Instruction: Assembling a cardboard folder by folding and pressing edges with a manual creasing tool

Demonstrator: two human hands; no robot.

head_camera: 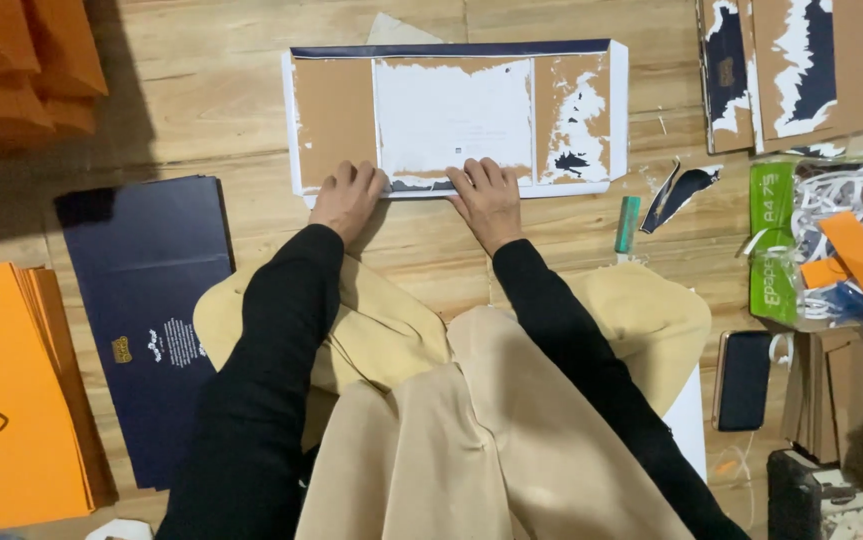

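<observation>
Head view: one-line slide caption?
Left hand and right hand press the near edge of an opened cardboard cover on wooden floor.

Bare wooden floor [201,110] left of the cardboard cover [451,115]; green glue stick [627,224], perhaps, close on the right.

Two hands: left hand [347,199], right hand [487,199]; one flat cardboard cover [453,115]; one phone [743,380]; one green glue stick [628,224].

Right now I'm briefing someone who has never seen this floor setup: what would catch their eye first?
Probably the opened cardboard cover lying flat at top centre, brown panels with torn white paper, with the left hand and right hand pressing its near edge. Next, the bright orange sheets stacked at lower left beside a dark navy cover, and the green packet among paper scraps at right.
</observation>
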